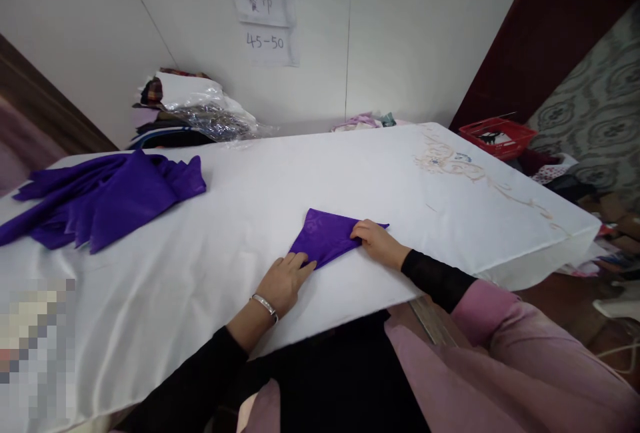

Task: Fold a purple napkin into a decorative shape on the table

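Note:
A purple cloth napkin (pixel 326 233), folded into a rough triangle, lies on the white tablecloth in front of me. Its narrow tip points right and its broad side faces left. My left hand (pixel 281 284), with a silver bracelet at the wrist, grips the near left corner between thumb and fingers. Toward the narrow tip, my right hand (pixel 376 241) pinches the napkin with curled fingers; its thumb is partly hidden. Over at the left of the table lies a loose heap of purple napkins (pixel 133 196).
White cloth with tan embroidery covers the table (pixel 350 169). Behind its far edge sits a stack of folded fabrics (pixel 190 109) with clear plastic wrap. A red basket (pixel 500 137) stands beyond the right corner. Handwritten paper signs (pixel 265 9) hang on the wall.

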A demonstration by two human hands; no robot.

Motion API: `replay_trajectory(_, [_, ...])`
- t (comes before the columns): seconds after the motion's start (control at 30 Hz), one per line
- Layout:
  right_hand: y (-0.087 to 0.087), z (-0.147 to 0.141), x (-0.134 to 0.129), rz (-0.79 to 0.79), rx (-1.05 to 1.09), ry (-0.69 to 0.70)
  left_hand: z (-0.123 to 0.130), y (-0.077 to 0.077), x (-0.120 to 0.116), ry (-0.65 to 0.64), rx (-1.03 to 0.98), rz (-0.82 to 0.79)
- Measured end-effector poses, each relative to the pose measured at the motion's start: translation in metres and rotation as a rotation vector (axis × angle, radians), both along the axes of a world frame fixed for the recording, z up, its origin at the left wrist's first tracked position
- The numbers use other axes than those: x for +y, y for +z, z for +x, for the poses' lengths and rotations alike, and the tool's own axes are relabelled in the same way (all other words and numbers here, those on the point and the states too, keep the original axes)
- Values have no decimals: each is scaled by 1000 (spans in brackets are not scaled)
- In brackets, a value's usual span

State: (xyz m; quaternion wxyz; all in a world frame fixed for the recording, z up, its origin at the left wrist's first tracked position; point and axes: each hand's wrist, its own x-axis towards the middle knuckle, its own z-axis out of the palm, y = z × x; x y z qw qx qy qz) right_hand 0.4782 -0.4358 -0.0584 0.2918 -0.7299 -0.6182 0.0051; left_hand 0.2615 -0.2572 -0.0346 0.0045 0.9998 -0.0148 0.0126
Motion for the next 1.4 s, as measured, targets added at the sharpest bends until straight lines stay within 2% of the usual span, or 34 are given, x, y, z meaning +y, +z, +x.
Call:
replay_trajectory(0.13, [1, -15, 6, 30, 63, 25, -4, 3, -2, -21, 0, 6])
replay_trajectory(0.27, [8, -33, 4, -17, 47, 32, -8, 11, 0, -55, -37, -10])
replay_trajectory(0.43, [11, -46, -2, -16, 12, 28, -7, 38, 0, -107, -67, 46])
replay_trajectory(0.63, [10, -57, 1, 2, 0, -89, 29, 83, -6, -215, -64, 131])
replay_trajectory(0.8, [17, -68, 12, 3, 108, -178, 73, 105, -16, -354, -6, 170])
replay_trajectory(0.9, [23, -69, 14, 47, 255, -191, 92, 109, -27, -402, 46, 158])
replay_trajectory(1.03, [27, -69, 15, 148, 376, -199, 104, 108, -39, -465, 91, 94])
replay_trajectory(1.27, [15, -72, 32, 345, 577, -198, 104, 102, -49, -467, 143, 57])
replay_trajectory(1.33, [12, -73, 35, 366, 635, -207, 103, 101, -50, -457, 169, 41])
replay_trajectory(1.4, [11, -73, 34, 342, 700, -174, 102, 102, -47, -460, 161, -49])
